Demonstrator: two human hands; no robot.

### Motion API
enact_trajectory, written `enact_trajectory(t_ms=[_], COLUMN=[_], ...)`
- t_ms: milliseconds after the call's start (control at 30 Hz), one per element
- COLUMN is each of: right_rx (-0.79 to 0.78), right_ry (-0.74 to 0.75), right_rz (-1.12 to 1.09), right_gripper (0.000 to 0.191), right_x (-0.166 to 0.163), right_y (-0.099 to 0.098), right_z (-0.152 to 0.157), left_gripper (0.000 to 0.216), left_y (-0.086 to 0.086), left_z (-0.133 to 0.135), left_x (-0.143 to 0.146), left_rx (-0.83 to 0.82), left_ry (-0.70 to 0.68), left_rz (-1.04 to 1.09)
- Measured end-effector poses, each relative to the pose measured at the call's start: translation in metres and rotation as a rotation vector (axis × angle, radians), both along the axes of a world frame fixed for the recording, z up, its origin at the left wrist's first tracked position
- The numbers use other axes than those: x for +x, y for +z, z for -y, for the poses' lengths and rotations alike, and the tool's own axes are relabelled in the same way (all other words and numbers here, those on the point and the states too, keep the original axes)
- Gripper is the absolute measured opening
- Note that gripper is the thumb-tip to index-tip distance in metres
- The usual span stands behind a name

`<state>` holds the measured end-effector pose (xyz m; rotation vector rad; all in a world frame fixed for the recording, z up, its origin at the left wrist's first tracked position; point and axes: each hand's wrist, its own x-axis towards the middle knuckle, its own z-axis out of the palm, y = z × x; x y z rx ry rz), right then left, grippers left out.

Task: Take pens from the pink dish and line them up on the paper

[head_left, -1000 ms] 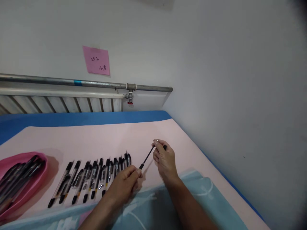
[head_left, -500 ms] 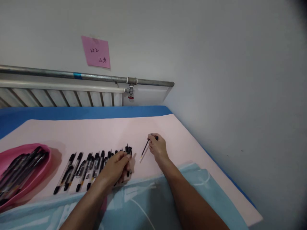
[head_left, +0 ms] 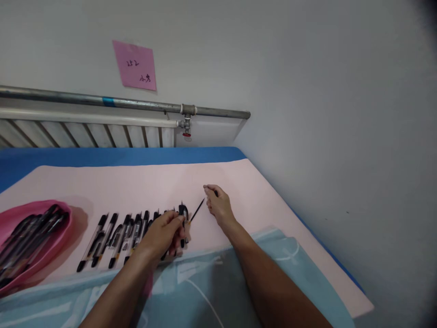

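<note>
A row of several black-and-clear pens (head_left: 119,234) lies side by side on a pink sheet (head_left: 136,187). My left hand (head_left: 165,234) rests at the right end of the row, its fingers pinched on the last pen (head_left: 183,218) there. My right hand (head_left: 216,205) is just to the right, closed on a thin dark pen refill (head_left: 197,212) that slants down toward the left hand.
A pink tray (head_left: 41,255) holding several more pens sits at the far left. A light blue cloth (head_left: 239,282) covers the near edge. Behind are a blue table edge (head_left: 119,156), a radiator with pipes (head_left: 102,132), and a pink note (head_left: 134,65) on the wall.
My left hand let go of the refill's lower end and moved left onto the last pen of the row. My right hand kept the refill and drifted slightly left.
</note>
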<state>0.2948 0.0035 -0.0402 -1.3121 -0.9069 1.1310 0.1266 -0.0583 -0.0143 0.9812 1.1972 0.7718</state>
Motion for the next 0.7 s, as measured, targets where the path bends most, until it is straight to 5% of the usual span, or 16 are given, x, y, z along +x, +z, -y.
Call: enact_trajectory(t_ms=[100,300,700], right_rx=[0.022,0.092,0.071], right_ry=[0.009,0.333,0.366], right_rz=[0.0,0.181,0.259], right_gripper=[0.021,0.01,0.006], right_x=[-0.008,-0.029,-0.03], right_y=[0.01,0.024,0.036], right_z=[0.007,0.042,0.066], left_gripper=[0.024,0.023,0.024], left_y=[0.003,0.006,0.001], left_z=[0.001,0.003,0.003], left_x=[0.004,0.007,0.01], left_rx=[-0.048,0.012,0.067], left_ry=[0.033,0.193,0.195], left_rz=[0.108,0.234,0.297])
